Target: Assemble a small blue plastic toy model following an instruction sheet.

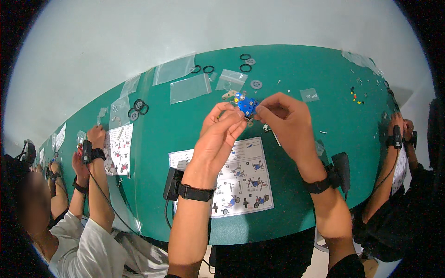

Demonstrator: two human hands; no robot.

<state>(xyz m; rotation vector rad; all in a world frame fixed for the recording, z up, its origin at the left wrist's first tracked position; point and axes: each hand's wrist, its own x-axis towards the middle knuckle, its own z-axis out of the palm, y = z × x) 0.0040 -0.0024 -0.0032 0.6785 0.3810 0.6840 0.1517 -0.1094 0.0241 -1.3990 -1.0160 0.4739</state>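
A small blue toy-vehicle assembly (246, 104) with silver screws and a yellow piece is held up over the table in both hands. My left hand (217, 134) is closed around its lower left side, thumb on top. At its right edge, my right hand (289, 121) pinches with thumb and forefinger; whether a tiny part is also between them is hidden. Beside the blue body shows a beige piece (229, 94). Below my right fingers lies a thin silver tool (274, 134). A printed instruction sheet (266, 197) lies under my left wrist.
Black tyres (208, 69), a grey wheel hub (256, 84) and clear plastic bags (190, 89) lie beyond my hands on the green table (301, 222). Small coloured parts (356, 96) sit far right. People work at left, with assembled wheels (138, 105) nearby, and at right.
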